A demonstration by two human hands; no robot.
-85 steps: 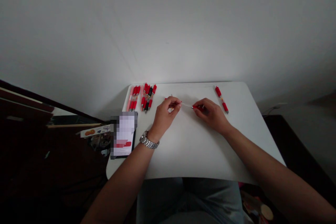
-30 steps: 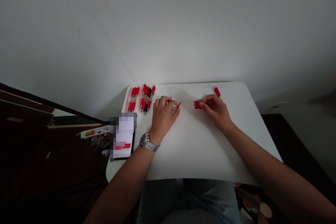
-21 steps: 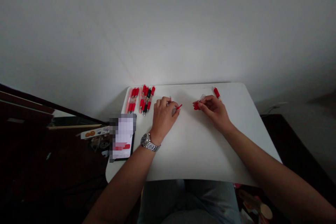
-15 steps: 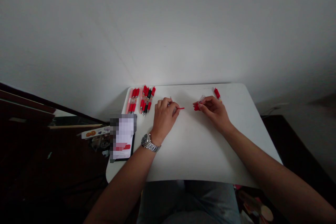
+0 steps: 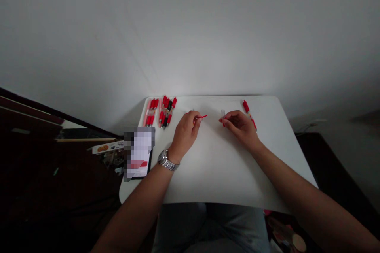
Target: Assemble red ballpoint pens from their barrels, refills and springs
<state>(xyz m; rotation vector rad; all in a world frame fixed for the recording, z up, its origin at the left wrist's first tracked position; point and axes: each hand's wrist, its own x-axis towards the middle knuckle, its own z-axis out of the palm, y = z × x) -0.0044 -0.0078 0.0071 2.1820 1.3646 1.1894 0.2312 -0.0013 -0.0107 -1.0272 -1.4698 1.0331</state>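
Observation:
My left hand [image 5: 185, 129] rests on the white table [image 5: 219, 166] with its fingers closed on a thin red pen refill [image 5: 202, 117] that points right. My right hand [image 5: 239, 124] is closed on a clear pen barrel with a red grip [image 5: 223, 115], its clear end sticking up. The two hands are a short way apart. A whole red pen [image 5: 248, 112] lies just behind my right hand.
A bunch of several red and black pens [image 5: 160, 111] lies at the table's far left corner. A phone [image 5: 138, 154] sits on the left edge. A wall rises right behind the table. Dark furniture and clutter stand to the left.
The refill and the barrel were joined between my hands; since then they have come apart. My left hand holds the refill, my right hand turned the barrel's clear end up.

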